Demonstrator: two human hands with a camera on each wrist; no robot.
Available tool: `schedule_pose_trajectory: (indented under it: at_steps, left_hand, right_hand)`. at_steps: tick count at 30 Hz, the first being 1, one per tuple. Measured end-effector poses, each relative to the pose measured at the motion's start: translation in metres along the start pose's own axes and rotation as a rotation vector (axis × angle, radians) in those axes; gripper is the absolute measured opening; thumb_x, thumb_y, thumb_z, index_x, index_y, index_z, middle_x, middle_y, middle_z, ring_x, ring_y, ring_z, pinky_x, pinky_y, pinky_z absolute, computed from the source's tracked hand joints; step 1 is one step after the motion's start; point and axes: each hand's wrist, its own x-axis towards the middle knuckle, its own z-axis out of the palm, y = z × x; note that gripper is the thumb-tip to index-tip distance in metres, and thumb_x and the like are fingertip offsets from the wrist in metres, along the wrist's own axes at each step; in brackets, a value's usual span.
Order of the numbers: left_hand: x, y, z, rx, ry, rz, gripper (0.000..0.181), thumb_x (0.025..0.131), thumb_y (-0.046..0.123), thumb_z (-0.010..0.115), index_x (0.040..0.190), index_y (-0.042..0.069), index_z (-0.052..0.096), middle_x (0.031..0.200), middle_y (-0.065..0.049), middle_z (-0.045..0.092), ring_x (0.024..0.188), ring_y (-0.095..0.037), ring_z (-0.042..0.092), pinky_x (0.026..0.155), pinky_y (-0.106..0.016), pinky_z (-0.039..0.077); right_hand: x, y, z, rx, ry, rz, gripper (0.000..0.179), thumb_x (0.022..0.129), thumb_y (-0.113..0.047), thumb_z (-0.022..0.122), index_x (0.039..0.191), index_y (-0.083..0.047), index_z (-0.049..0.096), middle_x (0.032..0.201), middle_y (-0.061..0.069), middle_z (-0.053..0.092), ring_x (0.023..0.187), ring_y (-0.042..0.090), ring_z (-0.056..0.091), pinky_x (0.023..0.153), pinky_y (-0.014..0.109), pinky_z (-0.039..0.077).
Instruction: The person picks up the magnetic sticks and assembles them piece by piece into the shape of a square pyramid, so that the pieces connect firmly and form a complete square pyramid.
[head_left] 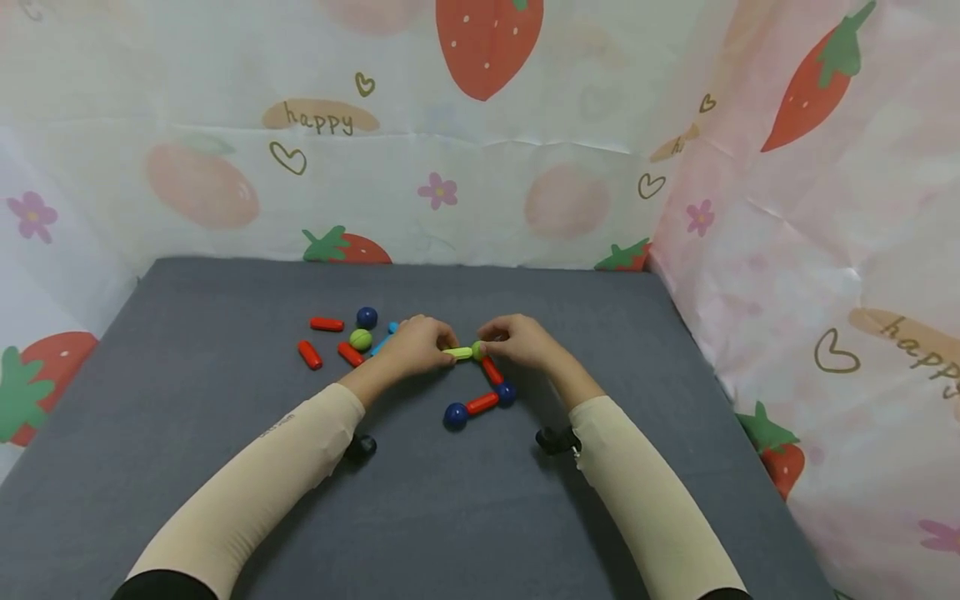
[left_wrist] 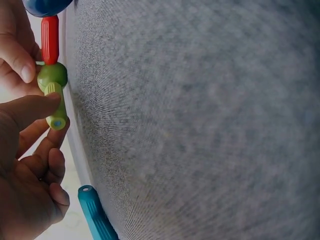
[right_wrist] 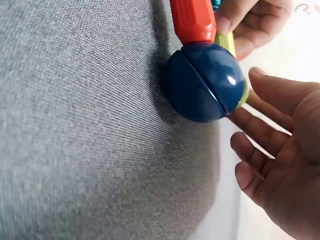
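My left hand pinches a yellow-green rod between thumb and fingers; its near end shows a small round tip in the left wrist view. The rod's other end meets a green ball, which my right hand holds between thumb and fingers. From that ball a red rod runs to a blue ball. A second red rod joins it to another blue ball, making a bent chain over the cloth. In the right wrist view a blue ball hides most of the green one.
Left of my hands lie three loose red rods, a blue ball and a green ball. Light blue rods lie beside my left hand, partly covered by it. Grey cloth covers the table; printed curtains stand behind and beside it.
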Motion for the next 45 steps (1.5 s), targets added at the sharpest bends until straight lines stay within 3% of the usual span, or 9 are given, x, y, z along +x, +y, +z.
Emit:
schedule_pose_trajectory:
  at_steps: [15,30,36,45]
  left_hand:
    - [-0.004,0.008,-0.002,-0.029,-0.006,0.024,0.017,0.092,0.025,0.078,0.105,0.015,0.078,0.097,0.001,0.076,0.093,-0.021,0.065,0.092,-0.045,0.044]
    - [-0.003,0.008,0.004,-0.042,-0.022,0.033,0.017,0.092,0.026,0.079,0.105,0.016,0.077,0.098,0.002,0.076,0.090,-0.017,0.067,0.092,-0.043,0.047]
    - [-0.004,0.008,0.005,-0.060,-0.034,0.051,0.016,0.092,0.024,0.079,0.105,0.016,0.078,0.097,0.002,0.076,0.085,-0.014,0.066,0.085,-0.038,0.051]
    - [-0.003,0.006,0.008,-0.053,-0.033,0.082,0.014,0.092,0.024,0.078,0.104,0.017,0.078,0.096,0.003,0.075,0.085,-0.013,0.065,0.083,-0.037,0.052]
  right_hand:
    - [0.002,0.004,0.000,0.014,-0.029,-0.005,0.032,0.099,-0.028,0.070,0.127,-0.013,0.073,0.116,0.000,0.074,0.106,0.020,0.066,0.096,0.042,0.052]
    - [-0.010,0.013,0.010,0.031,0.066,0.021,0.031,0.098,-0.030,0.072,0.124,-0.014,0.075,0.115,0.002,0.074,0.099,0.018,0.067,0.089,0.040,0.054]
    - [-0.020,0.013,0.014,0.023,0.128,0.052,0.028,0.096,-0.031,0.074,0.119,-0.014,0.077,0.111,0.002,0.075,0.095,0.018,0.067,0.085,0.038,0.055]
    - [-0.027,0.017,0.017,0.052,0.150,0.075,0.028,0.096,-0.033,0.074,0.119,-0.017,0.077,0.114,0.001,0.075,0.095,0.017,0.067,0.083,0.037,0.054]
